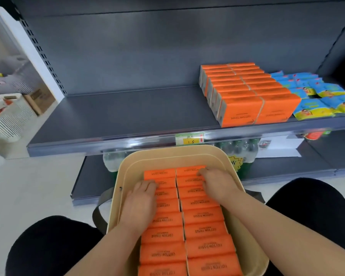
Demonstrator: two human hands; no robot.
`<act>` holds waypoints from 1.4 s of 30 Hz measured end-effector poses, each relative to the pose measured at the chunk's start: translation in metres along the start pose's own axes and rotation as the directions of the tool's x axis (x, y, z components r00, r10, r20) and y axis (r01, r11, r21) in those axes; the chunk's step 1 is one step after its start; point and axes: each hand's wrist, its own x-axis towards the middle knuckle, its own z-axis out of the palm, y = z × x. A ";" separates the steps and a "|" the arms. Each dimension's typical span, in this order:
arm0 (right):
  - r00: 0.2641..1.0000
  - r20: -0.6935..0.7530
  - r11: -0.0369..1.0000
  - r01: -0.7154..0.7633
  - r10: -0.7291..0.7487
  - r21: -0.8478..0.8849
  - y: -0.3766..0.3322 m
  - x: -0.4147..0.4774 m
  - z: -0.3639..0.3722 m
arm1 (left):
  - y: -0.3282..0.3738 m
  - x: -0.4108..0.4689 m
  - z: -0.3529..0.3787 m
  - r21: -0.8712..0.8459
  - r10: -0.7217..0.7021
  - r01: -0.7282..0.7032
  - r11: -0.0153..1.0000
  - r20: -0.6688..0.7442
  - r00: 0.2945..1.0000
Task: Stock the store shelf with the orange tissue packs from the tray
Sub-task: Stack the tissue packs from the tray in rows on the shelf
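A beige tray [173,156] sits on my lap, filled with two columns of orange tissue packs [203,216] standing on edge. My left hand [139,202] lies on the left column with its fingers curled over the upper packs. My right hand [217,184] reaches to the far end of the right column, fingertips hooked over the top packs there. On the grey shelf [118,114] two rows of orange packs [253,92] stand at the right.
Blue and yellow packets [317,96] lie right of the shelved orange packs. The shelf's left half is bare. Green bottles [239,150] stand on the lower shelf behind the tray. A white basket [6,116] and a cardboard box [40,100] are at the far left.
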 end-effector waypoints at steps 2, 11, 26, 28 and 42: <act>1.000 0.012 1.000 0.014 -0.014 -0.002 -0.001 0.011 0.002 | 0.004 0.002 0.001 0.015 0.036 -0.036 0.999 0.000 0.999; 0.999 0.006 0.995 0.040 -0.040 -0.093 -0.013 0.027 0.017 | 0.002 0.005 0.003 -0.071 -0.037 0.037 0.997 0.001 0.999; 0.888 -0.305 0.934 0.289 -0.344 -0.211 -0.012 -0.026 -0.038 | 0.005 0.026 -0.013 -0.098 -0.111 0.116 0.988 0.056 0.992; 0.917 -0.228 0.944 0.307 -0.327 -0.119 -0.013 -0.035 -0.029 | 0.005 0.039 -0.016 -0.027 -0.131 0.136 0.990 0.137 0.982; 0.973 -0.143 0.981 0.190 -0.182 0.043 -0.002 -0.032 -0.020 | 0.028 0.067 -0.009 0.401 -0.162 0.038 0.915 0.281 0.946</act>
